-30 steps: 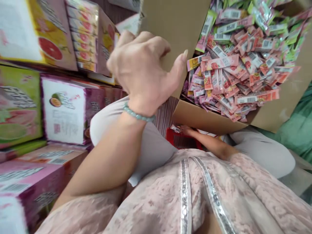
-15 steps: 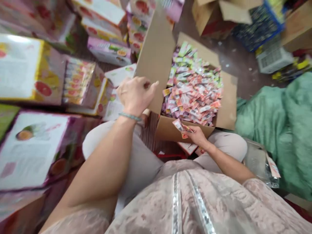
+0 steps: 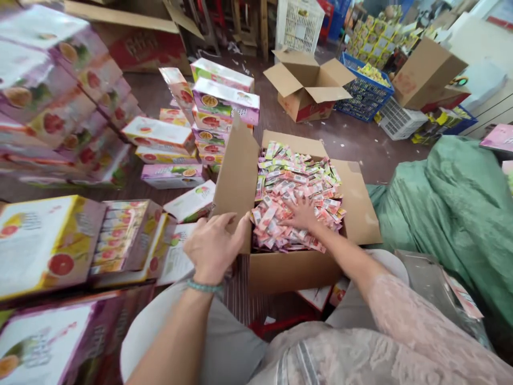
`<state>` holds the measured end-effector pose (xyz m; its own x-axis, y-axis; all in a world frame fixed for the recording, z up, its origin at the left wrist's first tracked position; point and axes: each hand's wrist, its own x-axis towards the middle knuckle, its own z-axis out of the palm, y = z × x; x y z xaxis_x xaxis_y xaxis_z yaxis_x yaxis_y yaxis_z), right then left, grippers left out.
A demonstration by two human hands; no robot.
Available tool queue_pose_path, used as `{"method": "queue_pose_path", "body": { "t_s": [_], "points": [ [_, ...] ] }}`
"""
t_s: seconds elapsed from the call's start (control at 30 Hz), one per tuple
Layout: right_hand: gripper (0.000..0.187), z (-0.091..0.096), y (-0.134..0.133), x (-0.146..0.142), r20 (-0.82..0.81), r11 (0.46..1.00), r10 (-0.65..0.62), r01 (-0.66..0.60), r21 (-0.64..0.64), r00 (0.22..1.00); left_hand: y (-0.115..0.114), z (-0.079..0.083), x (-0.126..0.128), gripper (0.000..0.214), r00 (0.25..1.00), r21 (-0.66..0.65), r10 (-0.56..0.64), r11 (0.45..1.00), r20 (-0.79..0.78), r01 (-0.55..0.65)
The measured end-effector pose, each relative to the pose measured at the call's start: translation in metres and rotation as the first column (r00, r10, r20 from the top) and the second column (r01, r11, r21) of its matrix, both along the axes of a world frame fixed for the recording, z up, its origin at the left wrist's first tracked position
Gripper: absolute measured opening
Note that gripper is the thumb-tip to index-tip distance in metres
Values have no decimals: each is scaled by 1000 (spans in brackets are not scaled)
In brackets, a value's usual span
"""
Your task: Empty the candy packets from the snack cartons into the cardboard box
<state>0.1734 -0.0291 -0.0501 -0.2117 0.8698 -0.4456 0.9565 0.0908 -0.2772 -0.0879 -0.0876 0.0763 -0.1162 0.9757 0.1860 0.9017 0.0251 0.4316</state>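
An open cardboard carton [image 3: 294, 272] stands between my knees, filled with small stick sachets [image 3: 276, 182], pink-orange in front and green toward the back. My right hand [image 3: 302, 214] lies on the pink sachets with its fingers spread and is not closed on any of them. At the carton's left flap [image 3: 236, 166] is my left hand [image 3: 212, 246], thumb apart from half-bent fingers. It seems to hold nothing; whether it touches the flap I cannot tell. A beaded bracelet circles the left wrist.
Printed fruit boxes [image 3: 40, 240] crowd the left side, one open box [image 3: 120, 235] showing packed sachets. More are stacked [image 3: 226, 99] behind. Another open carton [image 3: 304, 96], a blue crate [image 3: 360, 93] and a grey crate [image 3: 403, 120] stand beyond. Green sacks [image 3: 436, 203] lie right.
My right hand has moved from the carton's front edge onto the pile and no longer holds sachets. My left hand is lower, by the flap. The view has tilted up.
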Motion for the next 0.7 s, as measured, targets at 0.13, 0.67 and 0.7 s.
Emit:
{"method": "queue_pose_path", "body": {
  "t_s": [0.13,0.67,0.7],
  "points": [
    [90,-19,-18,-21,-50,992,43,-36,124,998,-11,4,20,22,968,151,-245,960,47,236],
    [77,-63,-5,-3,273,954,69,-144,262,960,6,28,-66,51,974,199,186,957,132,-210],
    [76,-64,-6,-2,273,952,72,-148,269,959,11,20,-101,53,937,142,343,926,71,-349]
  ]
}}
